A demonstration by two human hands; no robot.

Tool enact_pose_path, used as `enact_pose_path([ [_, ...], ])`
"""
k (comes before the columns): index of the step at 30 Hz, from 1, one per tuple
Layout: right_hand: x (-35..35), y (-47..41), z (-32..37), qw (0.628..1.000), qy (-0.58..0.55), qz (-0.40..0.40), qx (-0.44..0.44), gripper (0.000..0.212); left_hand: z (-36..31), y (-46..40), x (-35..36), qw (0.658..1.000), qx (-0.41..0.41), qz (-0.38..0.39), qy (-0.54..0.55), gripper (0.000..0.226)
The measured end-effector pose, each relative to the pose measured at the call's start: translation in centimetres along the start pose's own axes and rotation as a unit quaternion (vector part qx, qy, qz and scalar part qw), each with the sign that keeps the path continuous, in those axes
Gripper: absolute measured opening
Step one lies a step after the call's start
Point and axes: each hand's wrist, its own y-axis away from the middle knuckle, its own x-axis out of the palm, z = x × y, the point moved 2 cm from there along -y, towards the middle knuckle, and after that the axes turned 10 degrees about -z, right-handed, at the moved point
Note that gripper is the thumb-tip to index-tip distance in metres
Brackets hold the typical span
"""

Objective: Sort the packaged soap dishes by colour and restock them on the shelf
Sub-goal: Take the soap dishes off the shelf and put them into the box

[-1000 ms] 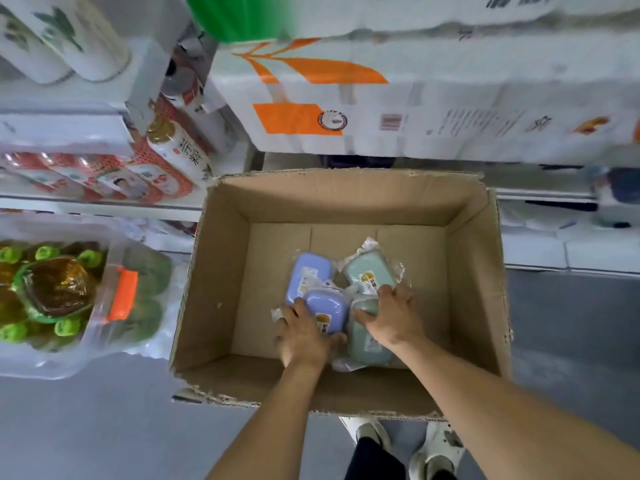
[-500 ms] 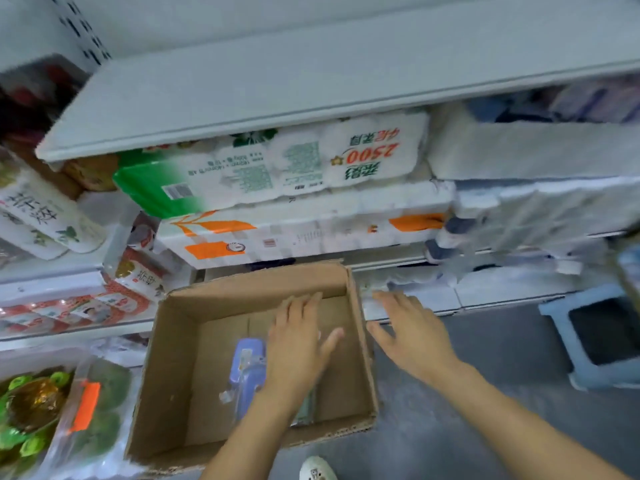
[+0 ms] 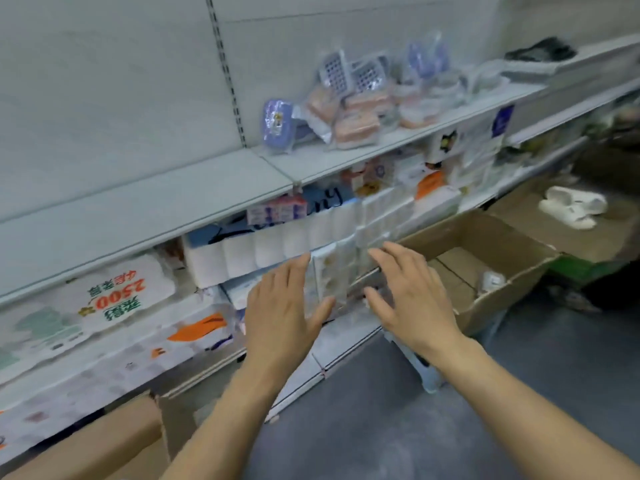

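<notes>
My left hand (image 3: 282,313) and my right hand (image 3: 410,291) are both raised in front of the lower shelves, fingers spread, holding nothing. On the white shelf (image 3: 214,199) above them stands a purple packaged soap dish (image 3: 277,123) upright. Beside it lie pink packaged soap dishes (image 3: 355,123) in a loose pile, with more clear-wrapped packs (image 3: 426,81) behind. The cardboard box (image 3: 104,445) I was reaching into shows only a corner at the bottom left; its contents are out of view.
Packs of toilet paper (image 3: 263,254) and tissue (image 3: 114,299) fill the lower shelves. A second open cardboard box (image 3: 485,271) sits on the floor at right, white slippers (image 3: 571,206) beyond it. A small stool (image 3: 426,372) stands under my right forearm. Grey floor lies below.
Both hands have left the box without any soap dish, and my view has swung up and right from the box to the shelf holding the soap dishes.
</notes>
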Motion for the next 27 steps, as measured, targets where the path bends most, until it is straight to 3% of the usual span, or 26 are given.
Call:
enact_pose_path([
  [4, -3.3, -2.0, -7.4, 0.998, 0.029, -0.032, 0.038, 0.055, -6.5, -5.1, 3.8, 0.995, 0.096, 0.012, -0.01, 0.067],
  [9, -5.5, -5.1, -16.7, 0.995, 0.046, -0.047, 0.07, 0.057, -14.1, -10.1, 9.7, 0.992, 0.125, 0.015, 0.003, 0.072],
  [20, -7.2, -18.5, -37.5, 0.995, 0.074, -0.021, 0.057, 0.05, -28.1, -26.3, 24.2, 0.995, 0.088, -0.002, 0.054, 0.066],
  [27, -5.4, -27.6, -47.5, 0.998, 0.033, -0.029, 0.047, 0.049, -32.6, -35.4, 29.5, 0.996, 0.049, -0.004, 0.08, 0.066],
])
